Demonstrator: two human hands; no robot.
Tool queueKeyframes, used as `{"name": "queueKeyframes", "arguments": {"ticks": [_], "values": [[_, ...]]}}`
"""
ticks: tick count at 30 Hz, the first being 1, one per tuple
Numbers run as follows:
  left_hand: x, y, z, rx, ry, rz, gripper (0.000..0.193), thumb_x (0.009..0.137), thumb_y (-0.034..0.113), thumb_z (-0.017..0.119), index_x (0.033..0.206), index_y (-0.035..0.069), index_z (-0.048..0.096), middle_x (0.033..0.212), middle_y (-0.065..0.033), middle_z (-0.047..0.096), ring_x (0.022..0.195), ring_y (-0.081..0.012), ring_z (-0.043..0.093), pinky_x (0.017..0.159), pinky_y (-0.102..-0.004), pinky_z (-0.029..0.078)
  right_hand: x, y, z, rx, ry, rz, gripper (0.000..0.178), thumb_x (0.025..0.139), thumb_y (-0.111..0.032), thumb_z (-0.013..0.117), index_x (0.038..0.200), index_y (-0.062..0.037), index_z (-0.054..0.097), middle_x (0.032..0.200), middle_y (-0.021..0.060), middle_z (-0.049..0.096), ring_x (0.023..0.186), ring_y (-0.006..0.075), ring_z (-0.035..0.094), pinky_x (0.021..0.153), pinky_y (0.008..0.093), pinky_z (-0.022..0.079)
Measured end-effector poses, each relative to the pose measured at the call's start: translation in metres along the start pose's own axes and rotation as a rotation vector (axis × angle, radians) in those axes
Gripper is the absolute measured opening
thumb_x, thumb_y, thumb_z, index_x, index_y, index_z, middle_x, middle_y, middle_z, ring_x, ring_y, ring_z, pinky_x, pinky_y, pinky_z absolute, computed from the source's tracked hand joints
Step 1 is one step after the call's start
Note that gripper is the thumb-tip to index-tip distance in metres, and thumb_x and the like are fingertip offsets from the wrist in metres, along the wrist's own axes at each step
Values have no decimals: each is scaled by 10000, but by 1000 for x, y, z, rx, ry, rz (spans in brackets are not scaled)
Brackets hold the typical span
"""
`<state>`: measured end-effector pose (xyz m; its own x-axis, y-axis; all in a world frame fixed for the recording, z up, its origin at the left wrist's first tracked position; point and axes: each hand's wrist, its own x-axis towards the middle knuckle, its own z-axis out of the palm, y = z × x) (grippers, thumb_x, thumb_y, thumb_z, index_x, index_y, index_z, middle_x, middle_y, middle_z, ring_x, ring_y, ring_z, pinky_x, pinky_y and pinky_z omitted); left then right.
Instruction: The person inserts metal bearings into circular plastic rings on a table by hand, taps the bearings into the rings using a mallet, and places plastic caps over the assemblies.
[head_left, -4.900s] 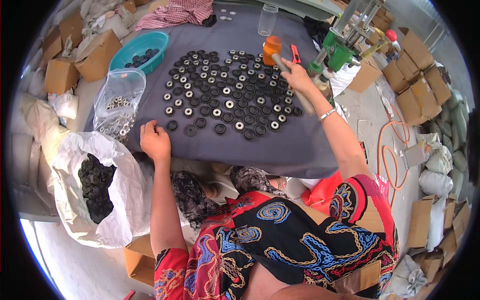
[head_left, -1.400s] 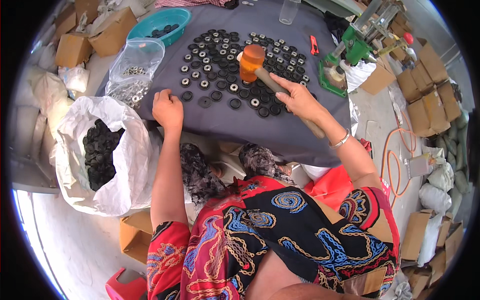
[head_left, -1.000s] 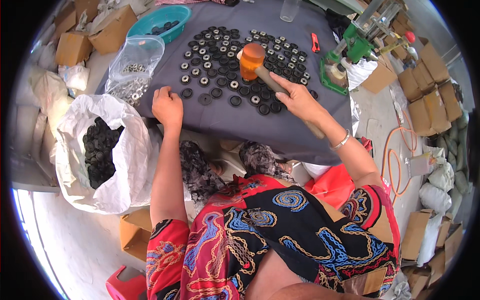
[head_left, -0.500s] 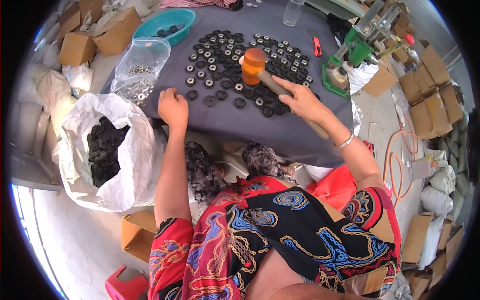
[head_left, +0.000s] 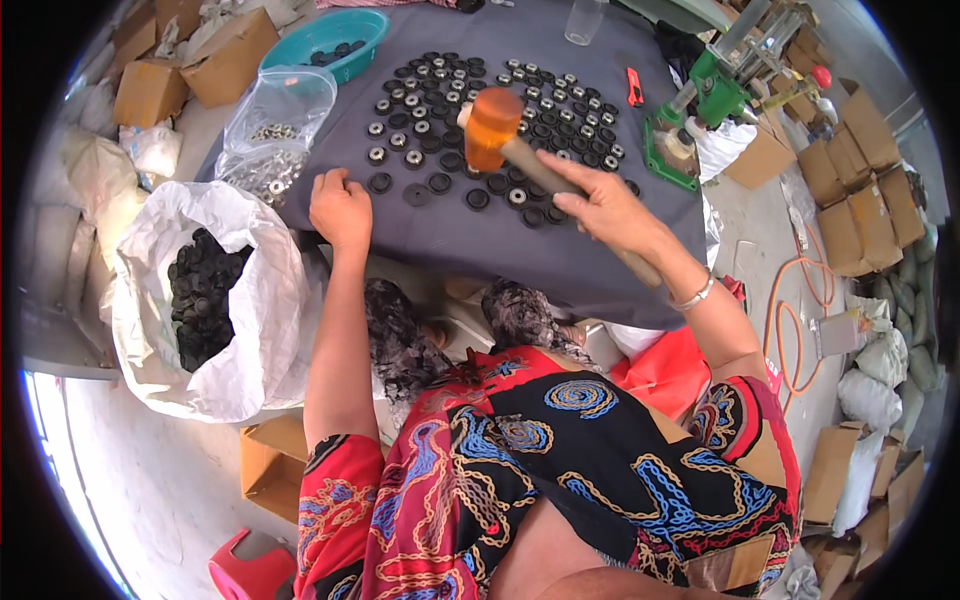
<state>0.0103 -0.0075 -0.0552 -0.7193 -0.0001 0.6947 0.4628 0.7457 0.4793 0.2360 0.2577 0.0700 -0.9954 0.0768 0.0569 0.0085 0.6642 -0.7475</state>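
My right hand (head_left: 608, 205) is closed round the wooden handle of a mallet with an amber-orange head (head_left: 495, 125). The head stands over the near middle of a spread of small round black discs (head_left: 440, 184), and it hides the ones beneath it. Many discs carry a silvery metal ring (head_left: 376, 155) at the centre; others are plain black. At the table's near left edge rests my left hand (head_left: 341, 208), its fingers curled in and nothing showing in them. It lies just left of the nearest discs.
Left of the discs are a clear bag of metal rings (head_left: 268, 178) and a teal basin (head_left: 365, 52). A white sack (head_left: 270, 330) of black pieces stands beside the table. A green hand press (head_left: 715, 100), red cutter (head_left: 634, 87) and clear jar (head_left: 584, 22) sit on the right and far side.
The mallet head has shifted a little left, from one disc toward another in the near row. My right hand moved slightly with it. My left hand stays at the table edge.
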Motion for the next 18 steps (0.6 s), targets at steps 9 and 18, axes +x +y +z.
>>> {"name": "queueKeyframes", "arguments": {"ticks": [9, 18], "values": [[3, 6, 2, 13, 22, 69, 145, 720, 59, 591, 843, 56, 666, 841, -113, 632, 778, -332, 618, 679, -434, 498, -52, 38, 6, -279, 126, -235, 583, 891, -57, 564, 1440, -176, 407, 1207, 24, 618, 647, 77, 506, 635, 257, 499], [0, -4, 1, -19, -3, 16, 139, 736, 67, 589, 854, 63, 663, 849, -84, 638, 741, -311, 625, 653, -414, 499, -80, 8, -41, 19, 277, -77, 563, 922, -89, 536, 1449, -226, 393, 1066, 3, 635, 582, 47, 475, 574, 222, 487]]}}
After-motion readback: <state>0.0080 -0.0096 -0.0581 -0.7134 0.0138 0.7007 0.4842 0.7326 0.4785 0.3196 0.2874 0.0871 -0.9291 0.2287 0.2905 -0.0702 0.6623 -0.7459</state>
